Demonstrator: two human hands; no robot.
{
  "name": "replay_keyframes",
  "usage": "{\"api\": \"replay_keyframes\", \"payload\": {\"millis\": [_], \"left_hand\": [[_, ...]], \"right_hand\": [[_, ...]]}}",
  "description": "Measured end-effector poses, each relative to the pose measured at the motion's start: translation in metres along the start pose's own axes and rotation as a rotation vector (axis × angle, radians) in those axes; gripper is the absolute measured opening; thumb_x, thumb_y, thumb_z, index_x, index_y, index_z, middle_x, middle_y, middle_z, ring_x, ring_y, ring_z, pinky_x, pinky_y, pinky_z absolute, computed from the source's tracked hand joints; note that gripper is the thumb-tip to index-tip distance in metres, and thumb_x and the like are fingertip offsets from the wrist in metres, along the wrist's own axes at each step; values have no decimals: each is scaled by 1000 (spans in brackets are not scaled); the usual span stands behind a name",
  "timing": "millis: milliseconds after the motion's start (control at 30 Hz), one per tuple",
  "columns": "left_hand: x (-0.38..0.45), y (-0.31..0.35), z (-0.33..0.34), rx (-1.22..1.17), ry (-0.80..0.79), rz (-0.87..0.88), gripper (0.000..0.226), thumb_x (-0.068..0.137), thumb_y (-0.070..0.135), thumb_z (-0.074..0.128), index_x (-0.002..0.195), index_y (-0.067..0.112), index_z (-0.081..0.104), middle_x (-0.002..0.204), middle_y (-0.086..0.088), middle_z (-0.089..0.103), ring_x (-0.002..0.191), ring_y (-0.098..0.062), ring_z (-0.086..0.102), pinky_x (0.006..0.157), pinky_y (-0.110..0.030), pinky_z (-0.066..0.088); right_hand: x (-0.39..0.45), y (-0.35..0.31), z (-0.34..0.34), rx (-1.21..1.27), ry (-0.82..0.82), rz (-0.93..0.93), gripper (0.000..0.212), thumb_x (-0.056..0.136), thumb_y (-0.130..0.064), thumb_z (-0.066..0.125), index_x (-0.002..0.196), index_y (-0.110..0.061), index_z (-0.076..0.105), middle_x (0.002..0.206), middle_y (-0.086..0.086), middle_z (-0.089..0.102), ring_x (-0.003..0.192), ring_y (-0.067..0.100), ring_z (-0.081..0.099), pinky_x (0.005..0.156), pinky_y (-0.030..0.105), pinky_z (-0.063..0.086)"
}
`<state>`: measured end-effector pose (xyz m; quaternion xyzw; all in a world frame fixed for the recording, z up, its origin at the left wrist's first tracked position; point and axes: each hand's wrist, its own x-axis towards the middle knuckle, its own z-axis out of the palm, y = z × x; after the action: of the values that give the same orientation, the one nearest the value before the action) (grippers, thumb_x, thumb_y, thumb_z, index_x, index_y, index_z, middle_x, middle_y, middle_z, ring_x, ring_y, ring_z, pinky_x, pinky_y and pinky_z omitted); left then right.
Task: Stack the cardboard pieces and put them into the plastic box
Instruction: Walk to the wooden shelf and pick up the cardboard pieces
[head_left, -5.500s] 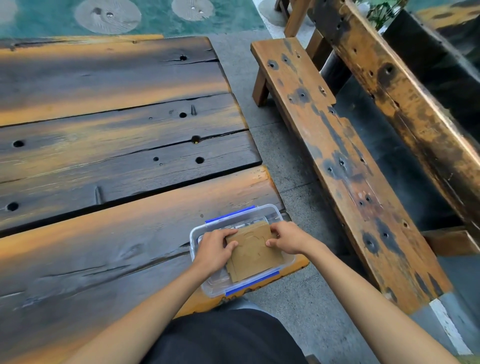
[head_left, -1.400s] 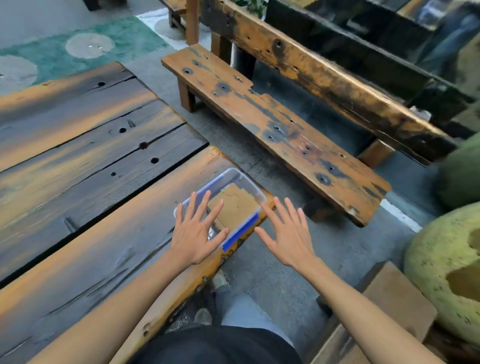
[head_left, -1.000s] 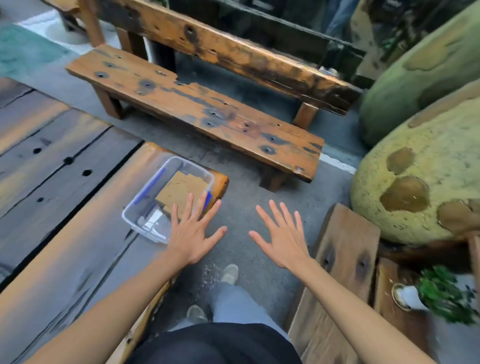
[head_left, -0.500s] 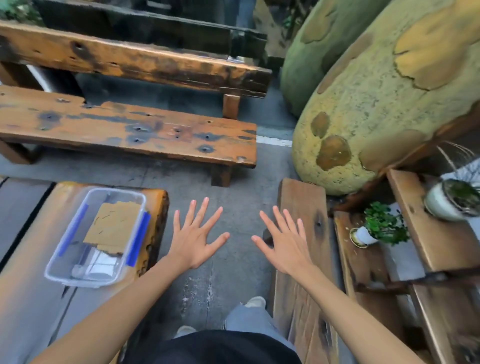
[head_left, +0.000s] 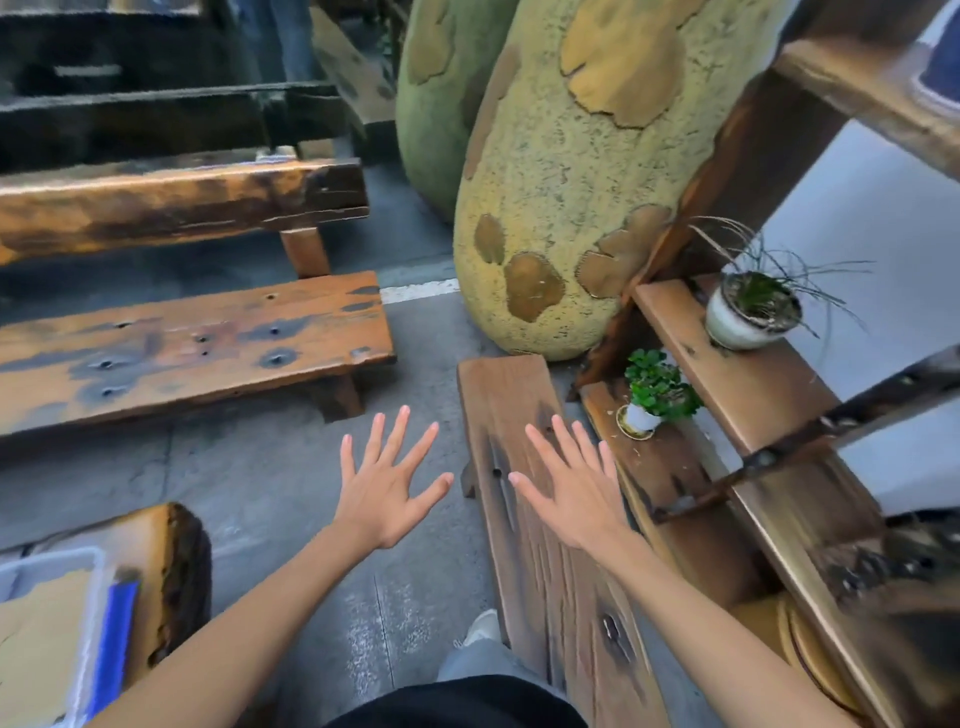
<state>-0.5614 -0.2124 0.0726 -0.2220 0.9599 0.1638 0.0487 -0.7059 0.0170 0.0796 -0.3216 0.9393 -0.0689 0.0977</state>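
Cardboard pieces (head_left: 36, 639) are seen lying inside the plastic box (head_left: 88, 613), cut off at the lower-left edge, on the table (head_left: 166, 561) corner. Left hand (head_left: 387, 491) and right hand (head_left: 571, 493) are held out with fingers spread, holding nothing, over concrete floor (head_left: 260, 478) and a wooden bench (head_left: 524, 499); potted plants (head_left: 657, 395) are shelved at right

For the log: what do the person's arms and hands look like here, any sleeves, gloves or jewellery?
Both forearms are bare up to the frame edge, with no sleeve in view. The left hand and right hand wear no gloves, and no rings, watch or bands show. A black garment covers the torso at the bottom.
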Motion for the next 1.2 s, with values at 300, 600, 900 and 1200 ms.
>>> {"api": "replay_keyframes", "payload": {"millis": [300,600,900,1200], "left_hand": [[79,84,18,54,-66,231,75,83,85,5,151,57,0,166,10,-14,154,-22,-14,117,-61,-9],[129,182,41,64,-172,481,72,82,83,7,149,60,-7,163,16,-23,153,-19,-17,116,-61,-8],[195,298,-7,-96,-130,853,75,89,75,26,156,45,7,166,9,-13,153,-26,-13,120,-52,15],[210,440,-70,-379,-1,1402,65,99,48,49,156,40,19,167,15,2,154,-15,-8,119,-39,12]], "right_hand": [[-5,86,-15,55,40,244,76,89,-81,15,157,-47,10,170,-7,2,156,18,-3,124,48,0],[-45,160,-38,132,124,526,76,90,-80,15,157,-46,9,169,-10,1,156,16,-2,125,46,2],[-88,206,-88,216,291,744,73,91,-81,17,156,-49,10,169,-12,2,155,14,-6,123,44,-2],[-100,244,-161,185,540,938,70,95,-76,24,157,-45,16,169,-14,4,154,11,-17,125,49,5]]}}
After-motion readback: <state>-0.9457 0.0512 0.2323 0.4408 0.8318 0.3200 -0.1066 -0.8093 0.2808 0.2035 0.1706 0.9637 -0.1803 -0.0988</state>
